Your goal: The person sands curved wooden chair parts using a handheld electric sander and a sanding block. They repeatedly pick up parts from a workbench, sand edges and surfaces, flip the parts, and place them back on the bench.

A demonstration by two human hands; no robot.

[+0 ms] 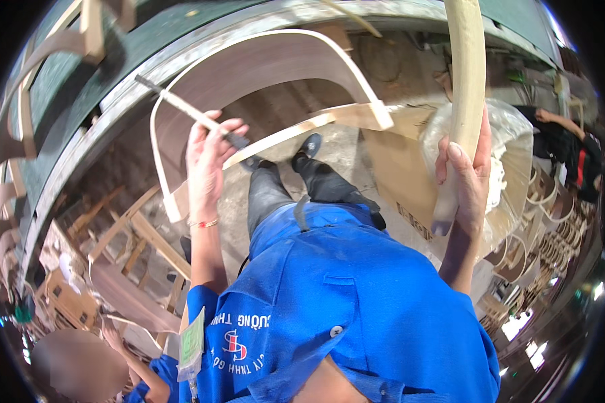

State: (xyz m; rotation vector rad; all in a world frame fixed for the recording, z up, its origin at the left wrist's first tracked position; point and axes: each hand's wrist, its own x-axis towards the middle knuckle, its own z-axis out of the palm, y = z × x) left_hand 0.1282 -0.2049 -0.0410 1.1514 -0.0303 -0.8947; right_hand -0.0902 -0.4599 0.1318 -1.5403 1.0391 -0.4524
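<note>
Green-topped bench (165,25) with curved wooden pieces (64,44) along its left side.

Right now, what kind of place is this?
Probably a woodworking shop, maybe for furniture: there's a big bent wooden frame, a long pale wooden piece in the right hand, and many curved wooden parts off to the right.

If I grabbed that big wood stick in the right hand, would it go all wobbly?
The stick would probably stay stiff: it looks thick and shows no sag in the right hand. Held near one end, it might feel tippy, since most of it sticks out past the fingers. It probably wouldn't roll neatly, because it looks slightly curved.
</note>
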